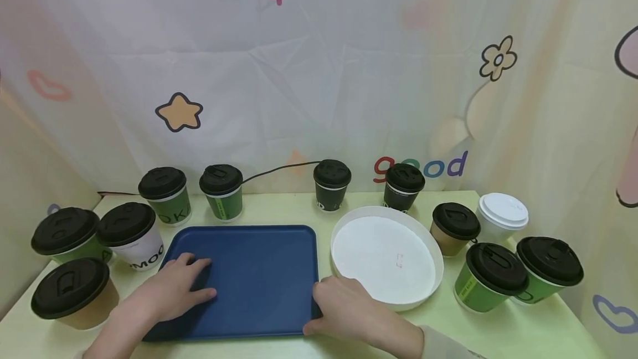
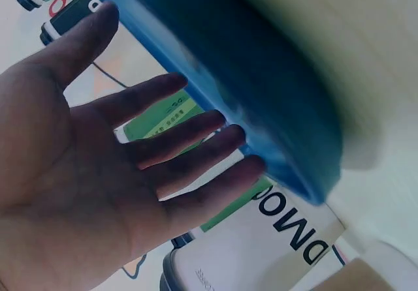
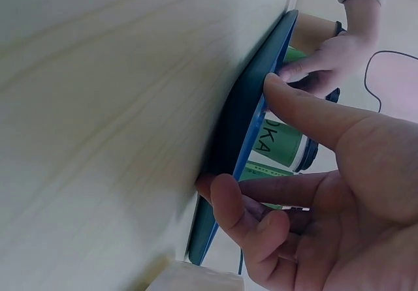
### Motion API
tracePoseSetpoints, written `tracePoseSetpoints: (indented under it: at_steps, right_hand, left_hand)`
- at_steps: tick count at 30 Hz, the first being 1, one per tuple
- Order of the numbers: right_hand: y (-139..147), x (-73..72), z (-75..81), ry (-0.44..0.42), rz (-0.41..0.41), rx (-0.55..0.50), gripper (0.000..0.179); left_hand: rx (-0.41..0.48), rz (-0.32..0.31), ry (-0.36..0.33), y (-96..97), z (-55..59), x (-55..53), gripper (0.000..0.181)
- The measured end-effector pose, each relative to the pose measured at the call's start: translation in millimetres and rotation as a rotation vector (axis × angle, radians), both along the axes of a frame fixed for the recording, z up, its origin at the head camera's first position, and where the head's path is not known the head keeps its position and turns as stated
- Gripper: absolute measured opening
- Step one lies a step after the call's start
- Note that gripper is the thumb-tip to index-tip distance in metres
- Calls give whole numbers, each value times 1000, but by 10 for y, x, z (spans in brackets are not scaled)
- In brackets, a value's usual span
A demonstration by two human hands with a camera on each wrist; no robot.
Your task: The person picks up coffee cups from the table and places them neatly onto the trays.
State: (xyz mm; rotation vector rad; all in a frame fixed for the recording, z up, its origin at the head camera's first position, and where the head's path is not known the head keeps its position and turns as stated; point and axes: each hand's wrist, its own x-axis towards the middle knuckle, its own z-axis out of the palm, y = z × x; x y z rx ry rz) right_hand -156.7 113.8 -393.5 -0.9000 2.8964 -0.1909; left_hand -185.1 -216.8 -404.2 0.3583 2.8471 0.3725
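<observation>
A dark blue rectangular tray (image 1: 261, 278) lies on the table in the head view. My left hand (image 1: 171, 290) is over its left side, with thumb and fingers spread. In the left wrist view the fingers of that hand (image 2: 124, 154) reach out nearly straight across the tray's rim (image 2: 196, 76), not curled round it. At the tray's right front corner, my right hand (image 1: 349, 306) grips the edge. The right wrist view shows this hand (image 3: 326, 199) with its thumb at the rim and bent fingers round the tray's side (image 3: 241, 115).
A round white shallow dish (image 1: 384, 259) stands just right of the tray. Lidded paper cups surround both: a white cup (image 1: 144, 251) and a brown cup (image 1: 89, 309) at left, green cups (image 1: 226, 204) and black cups (image 1: 331, 195) behind, several more (image 1: 473, 290) at right. A printed curtain (image 1: 309, 82) hangs behind.
</observation>
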Motion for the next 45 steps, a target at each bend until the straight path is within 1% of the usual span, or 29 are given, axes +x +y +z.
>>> tracePoseSetpoints:
  at_steps: [3,6,11,14,16,19,21,23,25,27,32,38,43,45]
  right_hand:
    - [-3,0,2,-1,-1,2,44]
    - [-2,1,2,-3,-6,5,44]
    - [2,4,-5,-1,-10,7,45]
    - [8,10,-12,-8,-11,2,44]
    - [15,13,-15,-13,-12,0,44]
    - [24,11,-15,-10,-12,1,44]
    - [25,6,-16,0,-6,4,44]
    - [20,4,-19,7,-1,5,44]
    - [9,5,-22,12,7,6,44]
    - [-2,7,-24,14,9,6,45]
    - [-27,7,-30,13,8,16,45]
    - [-48,-1,-17,3,9,32,46]
    - [-35,-14,-13,-13,-7,43,46]
    - [-25,-18,-14,-15,-9,47,46]
  left_hand:
    - [12,2,61,-29,25,33,68]
    - [42,15,119,-48,47,67,62]
    - [121,39,211,-108,18,165,54]
    - [170,17,271,-175,-21,238,46]
    - [196,-11,292,-223,-40,279,43]
    - [211,-33,293,-283,-50,338,43]
    - [210,-31,287,-319,-48,377,44]
    - [203,-19,290,-353,-47,417,44]
    - [198,-16,313,-391,-53,456,41]
    - [190,1,308,-428,-56,486,39]
    - [171,78,243,-515,-82,547,34]
    - [145,172,195,-608,-154,618,20]
    - [139,239,150,-683,-155,647,22]
    - [130,252,107,-714,-157,652,23]
